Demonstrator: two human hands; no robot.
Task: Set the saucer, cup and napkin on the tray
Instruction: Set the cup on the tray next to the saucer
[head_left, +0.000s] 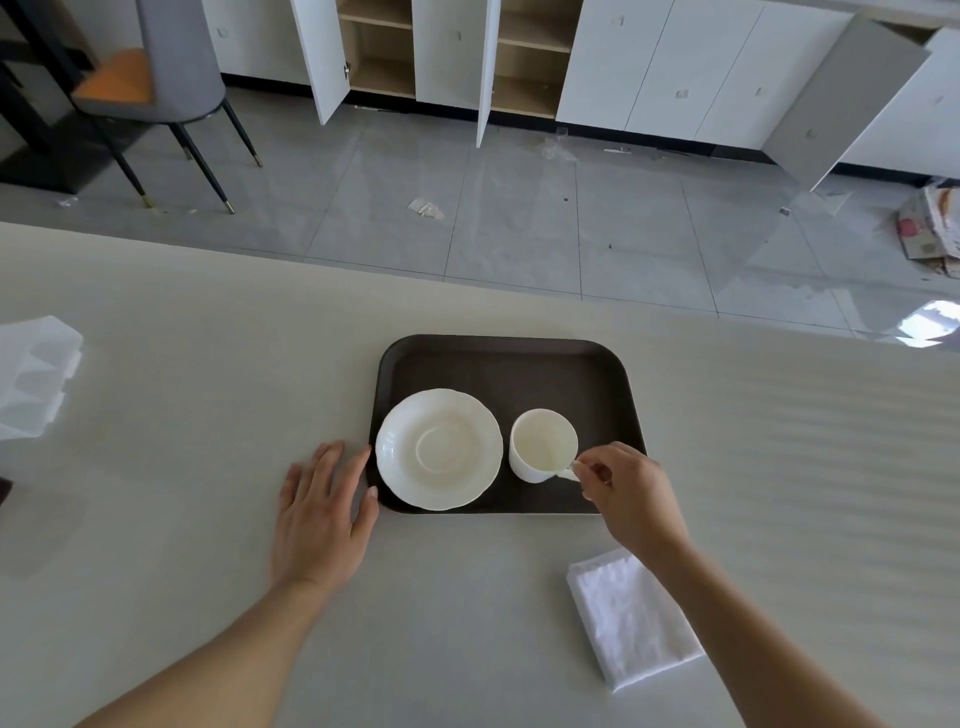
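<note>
right fingers (589, 470) pinch cup (543, 444) handle on tray (545, 374)

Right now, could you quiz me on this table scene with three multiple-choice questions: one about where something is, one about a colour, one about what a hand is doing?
1. Where is the napkin?
A. on the tray
B. on the table, nearer the person than the tray
C. under the saucer

2. What colour is the tray?
A. dark brown
B. white
C. orange

3. What is the right hand doing?
A. lying flat on the table
B. lifting the saucer
C. pinching the cup's handle

Answers: 1 B, it lies off the tray beside the right forearm. 2 A, the dark tray contrasts with the white saucer and cup. 3 C, fingers close on the handle; the left hand lies flat.
</note>
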